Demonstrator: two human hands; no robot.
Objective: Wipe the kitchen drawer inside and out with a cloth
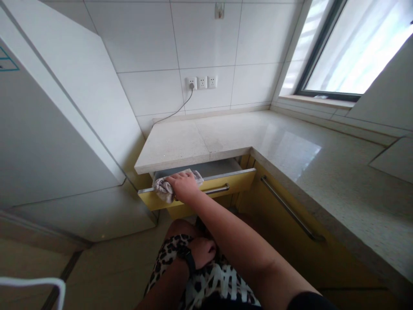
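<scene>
My right hand [184,186] is stretched forward and closed on a crumpled light cloth [163,189]. It presses the cloth against the top edge of a yellow drawer [235,181] that stands pulled partly out under the pale stone countertop [200,140]. The drawer has a metal bar handle [219,189] just right of my hand. My left hand [201,251] rests low near my knee on patterned black-and-white clothing, fingers curled, with a dark band on the wrist and nothing seen in it.
The countertop runs in an L along the tiled wall to a window [351,47] on the right. A wall socket [201,82] has a cable plugged in. A second yellow cabinet front carries a long bar handle [290,209]. A white appliance [48,129] stands on the left.
</scene>
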